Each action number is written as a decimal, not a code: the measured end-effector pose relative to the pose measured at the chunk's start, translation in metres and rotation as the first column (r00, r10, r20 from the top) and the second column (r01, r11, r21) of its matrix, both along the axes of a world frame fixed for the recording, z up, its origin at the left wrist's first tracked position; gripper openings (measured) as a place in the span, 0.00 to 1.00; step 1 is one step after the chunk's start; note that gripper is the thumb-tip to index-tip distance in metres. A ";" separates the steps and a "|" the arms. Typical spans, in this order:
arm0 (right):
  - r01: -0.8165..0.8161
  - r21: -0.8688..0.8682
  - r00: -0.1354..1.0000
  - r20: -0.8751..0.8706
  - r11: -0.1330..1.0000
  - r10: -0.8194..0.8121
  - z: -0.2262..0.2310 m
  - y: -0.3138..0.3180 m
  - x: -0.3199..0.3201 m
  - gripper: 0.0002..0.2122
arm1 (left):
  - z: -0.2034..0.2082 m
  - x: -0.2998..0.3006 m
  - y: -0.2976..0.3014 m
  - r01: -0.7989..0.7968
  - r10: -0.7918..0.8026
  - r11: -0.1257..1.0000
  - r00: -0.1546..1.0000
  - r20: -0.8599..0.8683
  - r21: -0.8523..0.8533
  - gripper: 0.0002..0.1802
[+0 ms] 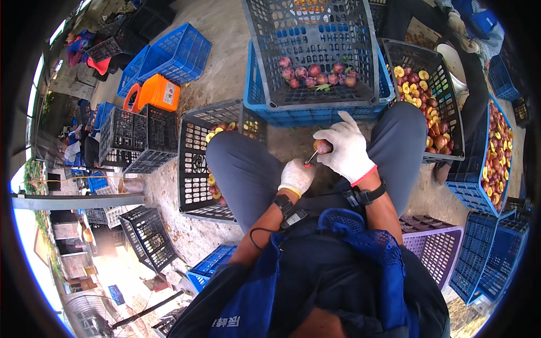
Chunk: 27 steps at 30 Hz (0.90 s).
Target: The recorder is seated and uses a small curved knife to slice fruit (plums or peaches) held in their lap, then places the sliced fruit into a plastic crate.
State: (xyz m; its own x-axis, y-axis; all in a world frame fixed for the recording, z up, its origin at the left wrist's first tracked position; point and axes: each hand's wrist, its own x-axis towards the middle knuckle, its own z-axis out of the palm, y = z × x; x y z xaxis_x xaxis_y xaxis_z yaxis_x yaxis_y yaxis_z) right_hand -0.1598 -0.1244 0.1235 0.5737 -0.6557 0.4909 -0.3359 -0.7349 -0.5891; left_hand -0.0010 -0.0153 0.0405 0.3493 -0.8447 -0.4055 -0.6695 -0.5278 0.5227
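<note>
Between my knees, my right hand [347, 149] wears a white knit glove and grips a reddish plum [323, 146] with its fingers. My left hand [297, 176], gloved too, is closed around a small knife [311, 158]. A little red shows at its handle, and the thin blade points up at the plum's lower side, seemingly touching it. In front of me a black crate [315, 100] tilts on a blue crate [253, 90], with several whole plums [314, 70] gathered at its near end.
Halved plums [413, 84] fill part of a black crate [457, 132] at right; a blue crate [470, 191] beyond holds more. Another black crate [194, 163] stands by my left knee. An orange container [160, 93] and a purple crate [437, 245] stand farther out. A co-worker's gloved hands [463, 32] show at upper right.
</note>
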 end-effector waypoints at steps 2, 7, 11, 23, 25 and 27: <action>0.069 -0.092 0.994 -0.082 0.993 -0.076 -0.013 -0.003 0.001 0.22 | -0.009 0.001 0.000 0.050 -0.053 0.998 0.997 0.057 0.049 0.16; 0.286 -0.010 0.938 -0.201 0.958 -0.282 -0.017 -0.015 0.005 0.22 | -0.002 0.006 0.004 0.568 -0.539 0.817 0.696 0.474 0.094 0.13; 0.150 0.459 0.988 -0.048 0.875 -0.144 -0.010 -0.005 0.018 0.26 | -0.007 0.016 0.008 -0.396 0.219 0.834 0.877 -0.428 -0.385 0.10; -0.070 0.528 0.997 0.060 0.846 0.045 -0.036 0.038 0.049 0.26 | 0.036 0.013 0.002 -0.758 0.360 0.608 0.529 -0.769 -0.237 0.16; -0.112 0.574 0.991 0.125 0.811 0.048 -0.032 0.040 0.053 0.24 | 0.036 0.014 0.000 -0.799 0.356 0.568 0.454 -0.817 -0.196 0.14; -0.133 0.621 0.987 0.150 0.773 0.049 -0.028 0.043 0.057 0.23 | 0.028 0.013 -0.007 -0.845 0.310 0.492 0.396 -0.864 -0.211 0.13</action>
